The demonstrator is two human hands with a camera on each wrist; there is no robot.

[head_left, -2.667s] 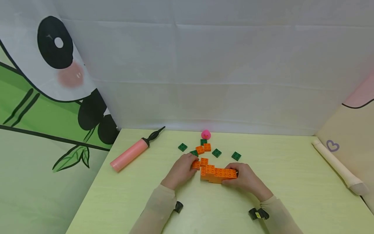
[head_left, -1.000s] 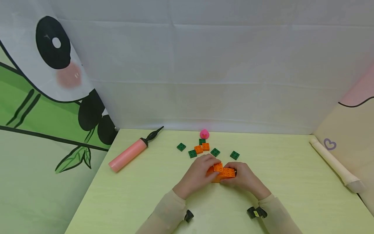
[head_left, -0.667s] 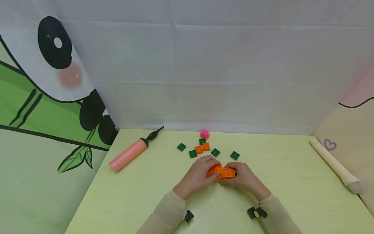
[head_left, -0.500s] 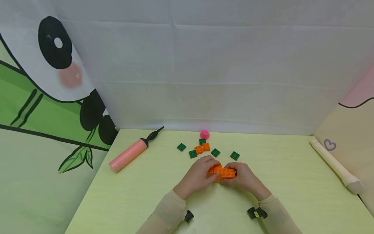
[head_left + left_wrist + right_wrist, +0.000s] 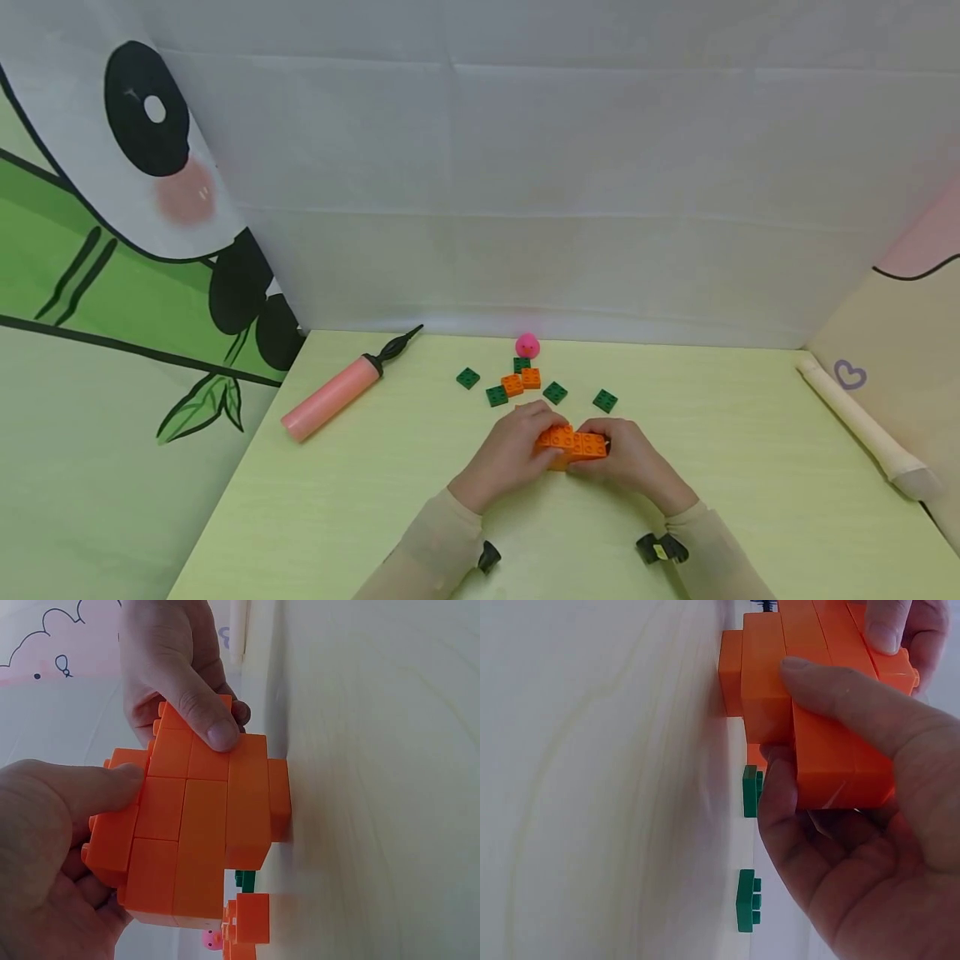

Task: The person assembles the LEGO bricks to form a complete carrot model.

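A stepped block of joined orange toy bricks [image 5: 180, 817] is between the two hands, low over the table. My left hand [image 5: 510, 454] pinches an orange brick [image 5: 120, 825] at the block's studded top, thumb on its near side. At the block's right end my right hand [image 5: 633, 462] grips it, thumb pressed on the near face and fingers behind, as the right wrist view shows. The brick in the left hand sits against the studs of the layer below. Loose orange bricks [image 5: 253, 919] stand behind the block, mostly covered by the left hand in the head view.
Farther back lie several green bricks [image 5: 555, 392], two orange bricks [image 5: 531, 378] and a pink ball-like toy [image 5: 527, 345]. A pink hand pump [image 5: 333, 398] lies at the left. Along the right edge of the table [image 5: 360, 517] is a cream-coloured roll [image 5: 862, 425].
The left hand has moved right from the loose orange bricks to the block, bringing an orange brick, which then went down onto the top. The right hand has kept its hold.
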